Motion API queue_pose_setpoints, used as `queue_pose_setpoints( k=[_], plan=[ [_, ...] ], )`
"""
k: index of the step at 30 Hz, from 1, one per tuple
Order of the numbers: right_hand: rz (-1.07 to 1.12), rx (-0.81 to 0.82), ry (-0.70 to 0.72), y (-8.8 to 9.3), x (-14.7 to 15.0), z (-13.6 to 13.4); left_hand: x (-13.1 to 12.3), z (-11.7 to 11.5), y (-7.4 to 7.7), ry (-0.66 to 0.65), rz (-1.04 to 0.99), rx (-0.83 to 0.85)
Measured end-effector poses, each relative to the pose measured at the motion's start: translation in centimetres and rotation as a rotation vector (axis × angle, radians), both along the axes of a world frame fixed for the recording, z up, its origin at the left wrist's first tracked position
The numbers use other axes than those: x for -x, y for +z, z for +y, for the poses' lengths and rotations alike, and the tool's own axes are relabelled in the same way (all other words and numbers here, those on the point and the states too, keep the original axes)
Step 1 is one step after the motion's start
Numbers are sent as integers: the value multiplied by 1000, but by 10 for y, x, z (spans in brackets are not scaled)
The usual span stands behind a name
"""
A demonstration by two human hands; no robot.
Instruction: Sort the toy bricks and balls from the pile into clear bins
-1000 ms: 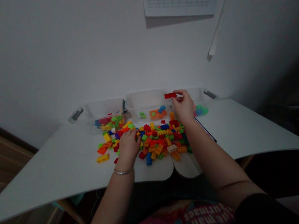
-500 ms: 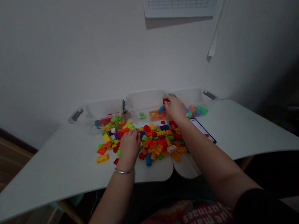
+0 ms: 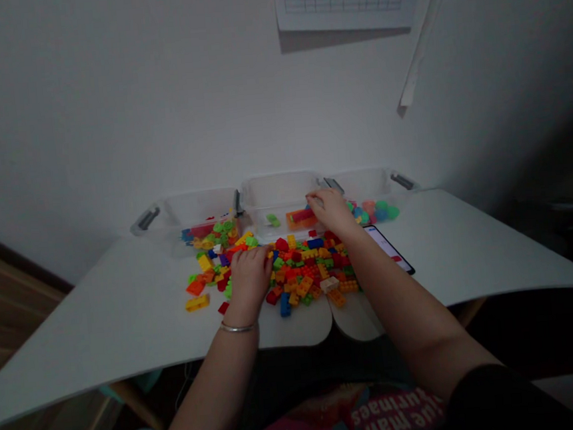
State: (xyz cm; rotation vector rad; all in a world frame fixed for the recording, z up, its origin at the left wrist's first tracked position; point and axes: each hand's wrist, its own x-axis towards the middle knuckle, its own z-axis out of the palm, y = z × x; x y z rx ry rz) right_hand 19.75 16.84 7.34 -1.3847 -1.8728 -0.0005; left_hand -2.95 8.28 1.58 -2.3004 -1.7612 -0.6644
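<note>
My right hand (image 3: 332, 211) is over the right side of the middle clear bin (image 3: 280, 189). Its fingers are parted and I see no brick in them. Below them a red brick (image 3: 300, 216) lies on an orange piece (image 3: 295, 225) in that bin, with light green pieces (image 3: 273, 220) to the left. My left hand (image 3: 249, 272) rests at the left of the heap of colourful toy bricks (image 3: 304, 270). Its fingers are curled, their tips among the bricks, and whatever they pinch is too small to make out.
The left clear bin (image 3: 185, 205) holds mixed coloured pieces. Round translucent pieces (image 3: 381, 211) are in the right clear bin (image 3: 364, 180). A phone (image 3: 390, 249) lies right of the heap on the white table (image 3: 470, 246). A wall is behind.
My right hand has let go of the red brick, which now lies inside the middle bin. My left hand has barely shifted.
</note>
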Motion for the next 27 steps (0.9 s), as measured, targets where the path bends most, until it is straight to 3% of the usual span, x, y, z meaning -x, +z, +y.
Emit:
queue_pose_setpoints(
  k=[4, 8, 10, 13, 16, 19, 27],
  plan=[
    [116, 16, -10, 8, -6, -13, 1, 1, -1, -29, -37, -15],
    [272, -82, 32, 12, -3, -38, 1, 2, -1, -70, -80, -47],
    [405, -95, 96, 7, 7, -51, 0, 2, -2, -68, -102, -80],
    [518, 10, 223, -10, 30, -67, 0, 1, -2, -12, -150, -140],
    [476, 106, 295, -31, 52, -77, 0, -1, -2, 49, -181, -176],
    [415, 189, 327, -44, 65, -81, 1, -1, -1, 5, -183, -202],
    [319, 257, 292, -43, 67, -90, 1, -1, -2, -200, -134, -250]
  ],
)
